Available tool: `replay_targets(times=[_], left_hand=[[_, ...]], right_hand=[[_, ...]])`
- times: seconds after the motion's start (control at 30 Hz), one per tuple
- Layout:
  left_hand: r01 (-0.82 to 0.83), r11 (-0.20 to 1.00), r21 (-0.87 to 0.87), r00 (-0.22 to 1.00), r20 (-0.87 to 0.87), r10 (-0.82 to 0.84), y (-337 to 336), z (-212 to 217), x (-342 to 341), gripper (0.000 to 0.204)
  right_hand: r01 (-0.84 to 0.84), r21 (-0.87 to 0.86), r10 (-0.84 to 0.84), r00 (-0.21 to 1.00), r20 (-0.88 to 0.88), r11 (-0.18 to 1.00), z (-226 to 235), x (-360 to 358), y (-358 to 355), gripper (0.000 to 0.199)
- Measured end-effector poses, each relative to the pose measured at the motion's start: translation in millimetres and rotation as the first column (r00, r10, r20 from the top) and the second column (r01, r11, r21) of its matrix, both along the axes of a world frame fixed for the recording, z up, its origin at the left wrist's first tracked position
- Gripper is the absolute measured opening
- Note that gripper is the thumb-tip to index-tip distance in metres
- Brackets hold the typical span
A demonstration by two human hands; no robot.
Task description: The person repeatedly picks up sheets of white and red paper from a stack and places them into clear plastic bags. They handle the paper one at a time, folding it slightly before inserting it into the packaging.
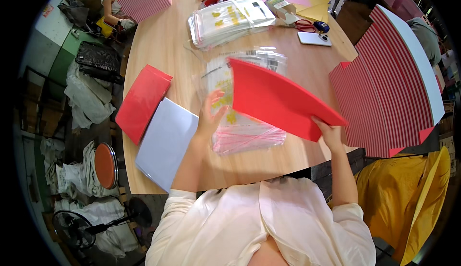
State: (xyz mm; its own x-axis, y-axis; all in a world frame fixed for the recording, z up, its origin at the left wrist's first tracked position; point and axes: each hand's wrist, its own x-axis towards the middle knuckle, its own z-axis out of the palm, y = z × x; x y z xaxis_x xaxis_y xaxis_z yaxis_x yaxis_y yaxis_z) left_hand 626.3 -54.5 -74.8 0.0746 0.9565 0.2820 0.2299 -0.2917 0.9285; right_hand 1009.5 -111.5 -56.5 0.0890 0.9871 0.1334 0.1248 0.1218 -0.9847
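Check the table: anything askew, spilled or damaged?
Nothing visibly spilled or damaged. Slightly askew: the clear bags below the red sheet in the right hand, their edges uneven rather than squared. The right striped stack appears curved, but the fisheye view may cause that.

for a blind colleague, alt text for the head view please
Right hand holds a red sheet above clear plastic bags on a wooden table; the open left hand is beside it. A striped stack is at right.

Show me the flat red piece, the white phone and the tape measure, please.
Flat red piece (281, 99), head view: middle of its broad face.
White phone (311, 38), head view: middle of its upturned back.
Tape measure (321, 27), head view: its case.
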Motion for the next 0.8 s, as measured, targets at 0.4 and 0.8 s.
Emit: replay_targets(times=[0.4,0.8], left_hand=[[0.132,0.980,0.146,0.542,-0.838,0.052,-36.1,-13.6,32.5,0.061],[0.119,0.978,0.173,0.645,-0.762,0.056,-30.5,-19.8,66.6,0.049]], right_hand=[[0.193,-0.550,-0.453,0.802,-0.389,0.813,-14.5,47.6,-147.9,0.043],[0.181,-0.601,-0.470,0.803,-0.366,0.778,-26.1,52.2,-189.4,0.040]])
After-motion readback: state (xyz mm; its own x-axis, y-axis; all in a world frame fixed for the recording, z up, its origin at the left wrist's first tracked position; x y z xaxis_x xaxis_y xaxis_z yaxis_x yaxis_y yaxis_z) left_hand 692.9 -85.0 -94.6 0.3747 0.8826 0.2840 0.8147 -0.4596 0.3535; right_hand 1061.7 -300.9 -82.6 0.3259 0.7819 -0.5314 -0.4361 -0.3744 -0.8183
